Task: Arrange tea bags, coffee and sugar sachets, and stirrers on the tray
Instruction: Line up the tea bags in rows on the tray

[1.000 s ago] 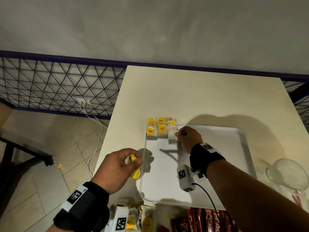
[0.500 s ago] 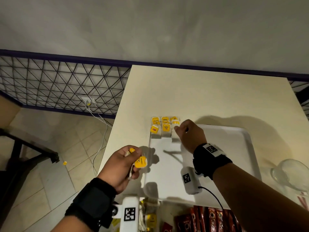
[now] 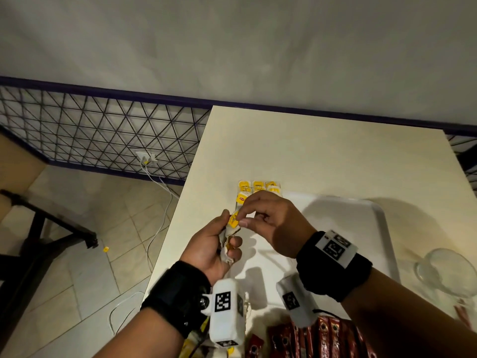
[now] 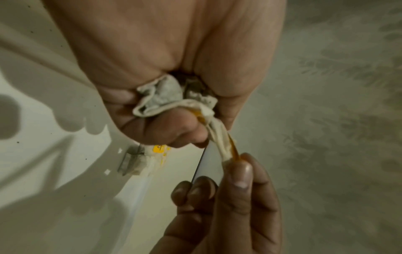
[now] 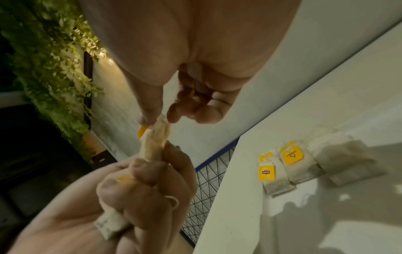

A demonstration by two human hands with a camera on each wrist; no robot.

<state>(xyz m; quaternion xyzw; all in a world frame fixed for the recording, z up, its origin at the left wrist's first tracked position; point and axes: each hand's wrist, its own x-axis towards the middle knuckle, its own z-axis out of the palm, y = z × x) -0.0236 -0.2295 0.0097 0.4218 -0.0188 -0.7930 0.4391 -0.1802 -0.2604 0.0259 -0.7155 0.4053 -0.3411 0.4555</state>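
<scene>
Left hand grips tea bags | right hand pinches one | tray: bags

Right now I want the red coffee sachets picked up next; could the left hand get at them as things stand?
Probably not yet: the left hand grips a bunch of tea bags, so its fingers are full, though the red coffee sachets lie uncovered near that wrist.

A plain grey wall runs behind a pale table. A dark wire fence stands beside it. The floor has big beige tiles, with white cables hanging from a wall socket. Green leaves, maybe a plant wall, glow under warm light.
</scene>
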